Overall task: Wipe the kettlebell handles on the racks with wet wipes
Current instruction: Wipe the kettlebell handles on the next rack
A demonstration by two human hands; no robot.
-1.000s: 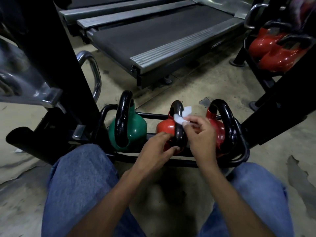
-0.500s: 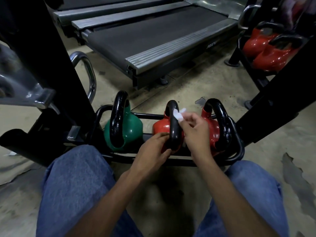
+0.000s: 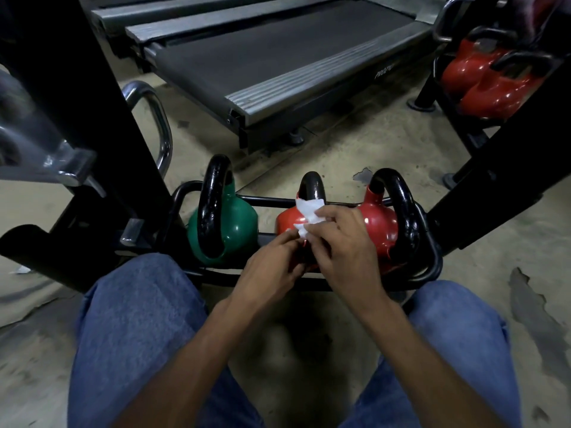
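Gym floor, bare concrete [image 3: 340, 156]; person crouched at low rack [image 3: 434, 257]. Both hands meet over mid red kettlebell [image 3: 285, 222]. Right hand [image 3: 343, 251] pinches wet wipe [image 3: 309, 211] w/ curled fingers, and left hand [image 3: 272, 267] fingertips nip its lower edge. Wipe lies against black handle [image 3: 312, 185] just beyond hands. Wipe's thin, limp, damp: prob best wrapped round the bar, thumb behind, then slid along. Handle glossy, likely slick once wet; bell heavy, shouldn't shift. Green kettlebell [image 3: 238, 223] left of hands, 2nd red kettlebell [image 3: 378, 223] right, treadmill [image 3: 278, 57] beyond.
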